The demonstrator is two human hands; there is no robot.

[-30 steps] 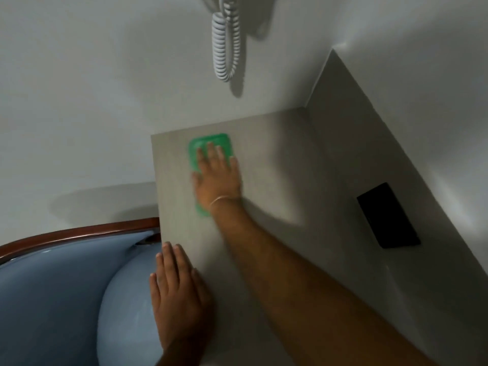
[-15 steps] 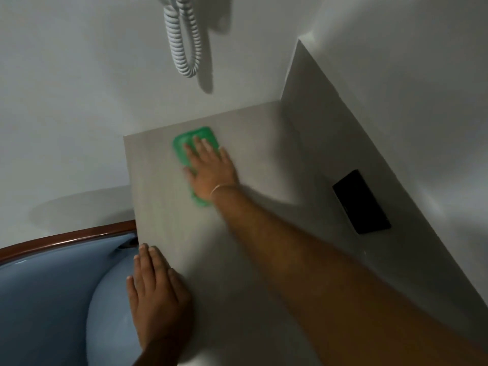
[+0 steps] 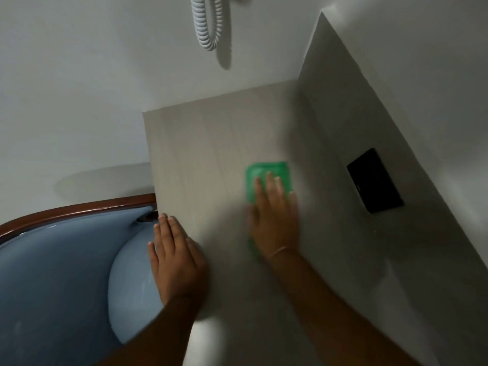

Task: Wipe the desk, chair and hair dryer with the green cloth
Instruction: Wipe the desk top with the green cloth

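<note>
The green cloth (image 3: 260, 177) lies flat on the pale grey desk (image 3: 200, 143), right of the desk's middle. My right hand (image 3: 274, 215) presses down on it with fingers spread, covering most of it. My left hand (image 3: 173, 256) rests flat on the desk's left edge, holding nothing. The blue chair (image 3: 52, 273) with a dark wooden rim stands to the left, tucked against the desk. Only the hair dryer's white coiled cord (image 3: 207, 22) shows, hanging on the wall at the top.
A black panel (image 3: 375, 180) is set in the slanted grey side wall on the right. White walls close in the desk behind and to the right. The white floor shows left of the desk.
My right hand has slid the green cloth from the desk's far left part toward the right and nearer to me. My left hand stays on the desk's left edge.
</note>
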